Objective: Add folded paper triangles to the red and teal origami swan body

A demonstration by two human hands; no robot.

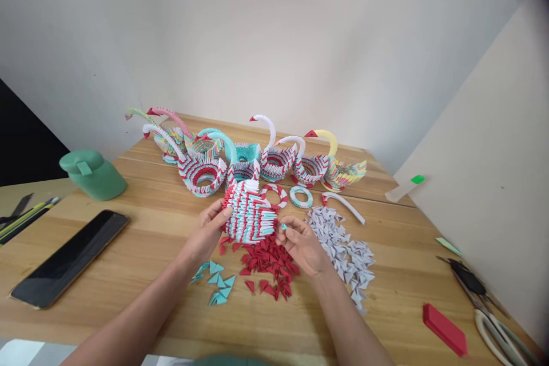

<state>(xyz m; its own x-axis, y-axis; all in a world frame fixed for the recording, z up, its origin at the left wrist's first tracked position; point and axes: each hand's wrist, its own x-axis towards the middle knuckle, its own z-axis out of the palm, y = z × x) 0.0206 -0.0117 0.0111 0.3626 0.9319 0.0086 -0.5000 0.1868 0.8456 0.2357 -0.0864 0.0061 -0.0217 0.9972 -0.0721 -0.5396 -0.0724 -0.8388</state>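
Note:
My left hand (211, 227) is closed on the left side of a folded-paper body (249, 211) made of red, white and turquoise pieces, held up above the table. At its right edge, my right hand (302, 243) pinches a small turquoise folded paper piece (283, 227) between thumb and fingertips. Under the body lies a heap of red paper triangles (270, 263). Several turquoise triangles (218, 283) are scattered nearer me, left of the red ones. A spread of pale grey-white triangles (343, 249) lies right of my right hand.
Several finished paper swans (203, 174) stand along the back. Two paper rings (301, 197) and a white swan neck (345, 207) lie before them. A phone (68, 257) and green bottle (92, 174) are left; scissors (493, 326) and a red block (445, 330) are right.

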